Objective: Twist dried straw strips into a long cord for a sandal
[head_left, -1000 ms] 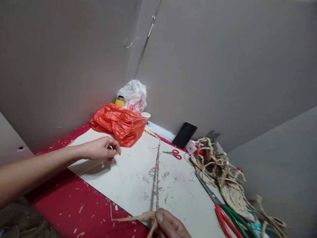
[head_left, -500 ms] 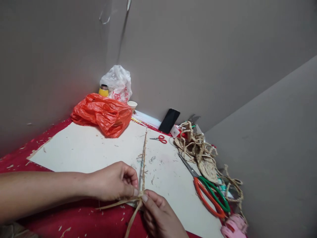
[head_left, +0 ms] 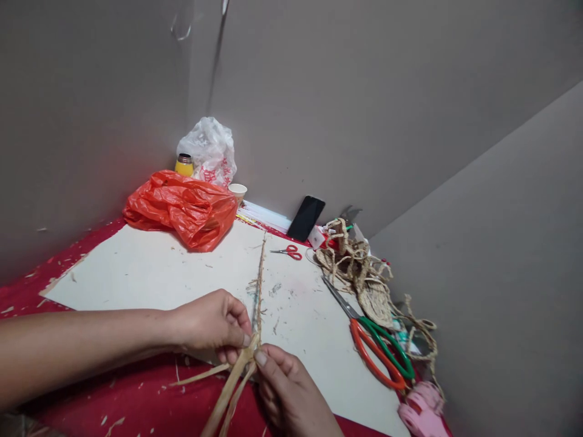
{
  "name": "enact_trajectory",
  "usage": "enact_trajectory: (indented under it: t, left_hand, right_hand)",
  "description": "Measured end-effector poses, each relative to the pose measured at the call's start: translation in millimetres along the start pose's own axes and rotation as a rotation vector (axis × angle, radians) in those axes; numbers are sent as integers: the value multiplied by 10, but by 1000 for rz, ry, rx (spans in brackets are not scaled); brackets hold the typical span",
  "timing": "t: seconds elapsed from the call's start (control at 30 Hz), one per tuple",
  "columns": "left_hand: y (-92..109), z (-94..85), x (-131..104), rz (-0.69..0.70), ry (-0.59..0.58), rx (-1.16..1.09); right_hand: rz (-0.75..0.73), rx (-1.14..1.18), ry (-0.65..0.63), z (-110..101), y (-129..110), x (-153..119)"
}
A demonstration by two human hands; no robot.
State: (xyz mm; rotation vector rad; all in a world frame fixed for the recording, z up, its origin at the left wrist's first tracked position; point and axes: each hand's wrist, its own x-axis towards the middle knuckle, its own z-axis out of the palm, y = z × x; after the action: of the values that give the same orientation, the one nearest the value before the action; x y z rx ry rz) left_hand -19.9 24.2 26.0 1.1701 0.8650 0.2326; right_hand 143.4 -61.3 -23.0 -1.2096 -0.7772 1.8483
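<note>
A thin braid of straw-coloured fibre (head_left: 260,285) runs away from me across the white board (head_left: 182,267). At its near end my left hand (head_left: 216,325) pinches the strands between thumb and fingers. Close against it on the right, my right hand (head_left: 289,379) grips the same spot, thumb on top. Loose flat fibre strands (head_left: 228,394) trail from between the hands toward me, and a thinner one sticks out to the left under my left hand. The curled fingers of both hands are partly hidden.
Large scissors (head_left: 373,343) with red and green handles lie right of my hands, beside woven straw pieces (head_left: 373,291) and a pink object (head_left: 423,408). Small scissors (head_left: 289,252), a phone (head_left: 306,218), a paper cup (head_left: 237,192) and a red plastic bag (head_left: 182,209) sit farther back.
A wide strand now hangs toward me from the pinch point, beside the narrower ones. Both hands stay at the braid's end. The whole view has shifted slightly.
</note>
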Motion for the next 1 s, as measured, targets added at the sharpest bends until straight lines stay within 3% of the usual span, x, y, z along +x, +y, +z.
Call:
enact_trajectory:
  t: [0.17, 0.4, 0.57, 1.0]
  left_hand:
    - [-26, 35, 27, -29, -100, 11]
    - [-94, 7, 64, -37, -47, 75]
    - [-131, 9, 86, -20, -61, 115]
    - [-183, 64, 70, 7, -50, 76]
  right_hand:
    - [-12, 8, 1, 2, 1, 5]
    - [-64, -2, 13, -22, 33, 10]
    - [-154, -4, -55, 68, -26, -2]
    - [-138, -163, -4, 13, -43, -12]
